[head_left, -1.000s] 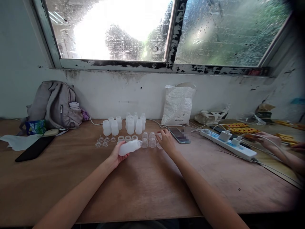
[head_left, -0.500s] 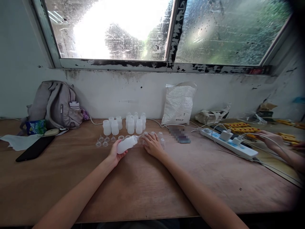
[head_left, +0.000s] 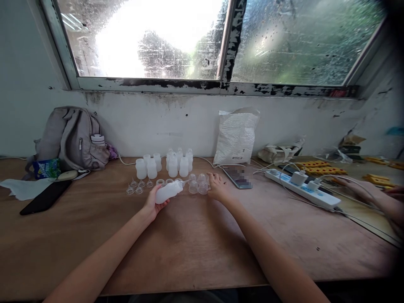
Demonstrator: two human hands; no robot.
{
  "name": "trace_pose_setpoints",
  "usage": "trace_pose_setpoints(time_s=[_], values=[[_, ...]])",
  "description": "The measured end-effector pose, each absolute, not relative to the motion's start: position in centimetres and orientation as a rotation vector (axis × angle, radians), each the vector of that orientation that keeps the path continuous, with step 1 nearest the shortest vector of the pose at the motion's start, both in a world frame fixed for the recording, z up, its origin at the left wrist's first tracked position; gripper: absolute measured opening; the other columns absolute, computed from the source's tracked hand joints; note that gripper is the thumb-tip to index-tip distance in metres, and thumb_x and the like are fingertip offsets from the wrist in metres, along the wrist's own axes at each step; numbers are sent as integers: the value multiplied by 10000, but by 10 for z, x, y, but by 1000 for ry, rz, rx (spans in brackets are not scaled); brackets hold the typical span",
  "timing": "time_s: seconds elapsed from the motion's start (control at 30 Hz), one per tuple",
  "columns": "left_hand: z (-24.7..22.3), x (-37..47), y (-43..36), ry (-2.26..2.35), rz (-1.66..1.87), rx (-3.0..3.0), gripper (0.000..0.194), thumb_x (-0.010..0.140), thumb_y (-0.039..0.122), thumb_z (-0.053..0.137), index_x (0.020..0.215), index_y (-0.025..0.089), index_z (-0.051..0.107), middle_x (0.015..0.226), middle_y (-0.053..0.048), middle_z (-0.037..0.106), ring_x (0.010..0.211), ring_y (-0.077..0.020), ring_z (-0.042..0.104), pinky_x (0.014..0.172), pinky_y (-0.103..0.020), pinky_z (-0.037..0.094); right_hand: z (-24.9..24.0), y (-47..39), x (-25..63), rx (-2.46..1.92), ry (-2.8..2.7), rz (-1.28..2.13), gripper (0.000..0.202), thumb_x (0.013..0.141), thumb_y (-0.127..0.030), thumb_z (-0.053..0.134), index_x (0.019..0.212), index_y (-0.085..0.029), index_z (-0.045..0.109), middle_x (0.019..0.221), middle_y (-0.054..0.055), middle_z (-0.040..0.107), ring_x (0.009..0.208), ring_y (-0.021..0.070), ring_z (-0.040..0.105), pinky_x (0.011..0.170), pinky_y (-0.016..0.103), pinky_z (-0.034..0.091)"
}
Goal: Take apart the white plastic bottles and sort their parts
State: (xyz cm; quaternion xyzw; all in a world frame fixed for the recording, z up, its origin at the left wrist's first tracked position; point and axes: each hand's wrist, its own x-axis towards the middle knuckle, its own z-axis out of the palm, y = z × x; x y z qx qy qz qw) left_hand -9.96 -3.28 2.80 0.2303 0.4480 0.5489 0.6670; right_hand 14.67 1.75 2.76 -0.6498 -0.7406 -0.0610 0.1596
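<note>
My left hand [head_left: 155,203] is wrapped around a white baby bottle [head_left: 168,192], tilted with its clear nipple end [head_left: 181,182] pointing right. My right hand [head_left: 217,187] rests by the table just right of a group of clear dome caps [head_left: 198,188], fingers apart, thumb side near the caps. Anything under its palm is hidden. In front of my left hand lie several clear nipples [head_left: 139,190] and white collar rings [head_left: 160,182], partly hidden by the held bottle. Behind them stand open white bottles [head_left: 141,168] and bottles with nipples fitted [head_left: 173,166].
A phone [head_left: 236,178] lies right of my right hand, near a white power strip [head_left: 303,189] with cables. At the left are a backpack [head_left: 74,139] and a black phone-like slab [head_left: 47,198]. A white parcel bag [head_left: 236,136] leans on the wall. Another person's hand [head_left: 356,187] is at far right.
My right hand has moved right, off the clear dome caps, uncovering those on the left and covering where the rightmost ones stood. My left hand and its baby bottle have hardly moved.
</note>
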Motion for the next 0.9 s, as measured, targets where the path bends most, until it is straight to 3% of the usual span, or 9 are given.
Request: trace_pose_setpoints(time_s=[0.2,0.33,0.43,0.53,0.6,0.73,0.9], values=[[25,-100,-31,996,1234,534,218,768,342,492,857,144,509,583,-25,582,381,-98,530,329,-172,445,25,24,147,-1692,-2070,-214,541,639,-31,447,1176,-74,403,1130,189,440,1057,277,407,850,364,345],[23,-99,-31,1003,1261,540,219,755,333,518,867,145,511,607,-24,586,400,-95,537,350,-169,450,43,10,131,-1299,-1924,-128,263,800,-158,380,1021,-138,520,1012,122,530,967,229,485,840,347,379],[22,-96,-33,1020,1283,582,228,744,341,535,867,151,513,629,-24,584,414,-94,537,358,-172,448,51,-4,117,-1084,-1937,193,275,871,-291,307,976,-173,533,845,59,576,745,162,569,670,280,458],[22,-93,-36,1036,1328,728,226,730,350,551,848,160,520,653,-19,574,432,-97,539,358,-177,437,50,-14,105,-1043,-1964,595,319,857,-410,328,951,-178,527,653,-8,545,465,97,528,408,193,417],[23,-91,-38,1043,1339,820,221,723,356,555,827,163,525,674,-18,568,441,-99,538,356,-180,428,47,-17,100,-1027,-1961,769,334,824,-455,379,857,-166,541,572,-32,514,383,77,486,328,168,368],[21,-89,-40,1087,1339,875,261,712,395,550,823,160,528,696,-18,556,457,-97,527,371,-185,419,44,-18,94,-1018,-1845,1009,350,773,-497,443,787,-156,520,537,-39,511,355,71,473,300,169,380],[18,-91,-38,1134,1411,1011,339,688,466,551,843,165,537,755,-22,539,574,-114,528,418,-185,433,43,-19,94,-1055,-1790,1290,394,713,-506,539,935,-193,446,654,-25,538,404,82,519,295,186,431]])
